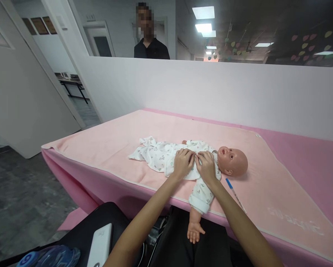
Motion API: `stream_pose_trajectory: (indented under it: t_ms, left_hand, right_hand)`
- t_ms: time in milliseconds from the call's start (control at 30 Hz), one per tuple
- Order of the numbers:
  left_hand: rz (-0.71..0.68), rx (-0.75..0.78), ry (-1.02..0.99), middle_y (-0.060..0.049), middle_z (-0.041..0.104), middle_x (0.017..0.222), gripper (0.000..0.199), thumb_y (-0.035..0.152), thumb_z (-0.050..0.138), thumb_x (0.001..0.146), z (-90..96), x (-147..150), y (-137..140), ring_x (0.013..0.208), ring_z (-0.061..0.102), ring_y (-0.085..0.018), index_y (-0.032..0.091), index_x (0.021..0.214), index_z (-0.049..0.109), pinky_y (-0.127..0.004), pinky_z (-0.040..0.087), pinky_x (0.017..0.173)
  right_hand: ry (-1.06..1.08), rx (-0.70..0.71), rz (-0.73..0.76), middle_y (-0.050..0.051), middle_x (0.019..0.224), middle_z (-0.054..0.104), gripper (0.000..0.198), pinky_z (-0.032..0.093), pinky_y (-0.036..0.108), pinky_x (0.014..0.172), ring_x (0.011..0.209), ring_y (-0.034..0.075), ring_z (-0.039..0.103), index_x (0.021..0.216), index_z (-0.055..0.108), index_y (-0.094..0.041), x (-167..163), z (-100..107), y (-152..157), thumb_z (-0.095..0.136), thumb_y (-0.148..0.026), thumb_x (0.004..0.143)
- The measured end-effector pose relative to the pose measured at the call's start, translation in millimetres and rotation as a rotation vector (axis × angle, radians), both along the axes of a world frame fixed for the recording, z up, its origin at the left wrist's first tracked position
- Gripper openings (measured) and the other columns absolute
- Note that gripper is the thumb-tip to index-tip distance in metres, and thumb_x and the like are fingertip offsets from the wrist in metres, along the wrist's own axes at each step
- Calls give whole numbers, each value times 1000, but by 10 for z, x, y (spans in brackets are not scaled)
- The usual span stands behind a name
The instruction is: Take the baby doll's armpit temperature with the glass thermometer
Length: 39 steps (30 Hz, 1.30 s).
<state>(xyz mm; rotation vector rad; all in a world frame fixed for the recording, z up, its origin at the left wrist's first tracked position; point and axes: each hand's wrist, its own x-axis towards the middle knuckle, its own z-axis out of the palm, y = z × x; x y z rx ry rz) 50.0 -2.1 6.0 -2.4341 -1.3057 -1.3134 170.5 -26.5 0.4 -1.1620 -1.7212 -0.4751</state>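
A baby doll (234,163) lies on its back, head to the right, dressed in a white printed baby shirt (169,154) and matching trousers (152,154). Over its chest, my left hand (184,161) has its fingers bent and pinched on the shirt's front. Close beside it, my right hand (207,165) pinches the same cloth, the fingertips of both nearly meeting. What lies between the fingertips is too small to make out. One doll arm (195,224) hangs over the table's near edge below my right wrist. A thin stick with a blue end (233,191), like a thermometer, rests near the doll's head.
A pale pink towel (99,148) covers the table over a darker pink cloth (316,163). At lower left, a white power bank (101,243) and a blue plastic bottle (55,256) sit on a black seat. A person (151,48) shows in the glass panel behind the white wall.
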Motion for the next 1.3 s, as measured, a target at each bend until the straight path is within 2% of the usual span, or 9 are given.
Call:
stream_pose_trajectory:
  t_ms: [333,567,833,1067,1300]
  left_hand:
    - [27,12,-103,-2,60,81,16,20,45,85,-25,32,-17,80,50,-17,22,85,62,-33,37,73]
    - [-22,26,-153,-1,61,81,18,20,45,86,-6,20,-33,80,50,-16,23,85,62,-32,37,75]
    - [-54,-23,-151,-1,63,84,22,24,40,89,14,22,-52,82,50,-16,22,84,61,-32,36,76]
    - [-60,-35,-183,-1,62,84,22,26,38,90,19,25,-61,82,51,-16,22,82,59,-33,36,77]
    - [10,47,-108,-2,61,78,19,24,41,86,33,-47,-63,79,49,-18,21,75,57,-35,34,76]
  right_hand:
    - [-50,-40,75,5,85,60,23,37,38,91,85,17,51,83,59,-19,24,5,9,37,-12,88]
    - [-1,-6,60,4,79,60,18,41,33,80,79,17,51,80,58,-19,24,38,-7,42,-17,88]
    - [41,-66,34,4,77,60,16,39,31,71,77,17,51,78,54,-19,15,39,-23,42,-24,89]
    - [15,-39,7,6,81,61,16,40,32,75,79,18,53,95,54,-17,23,33,-9,41,-25,90]
    - [-21,-44,5,3,72,59,17,38,32,73,73,17,49,78,54,-19,22,61,-32,41,-19,89]
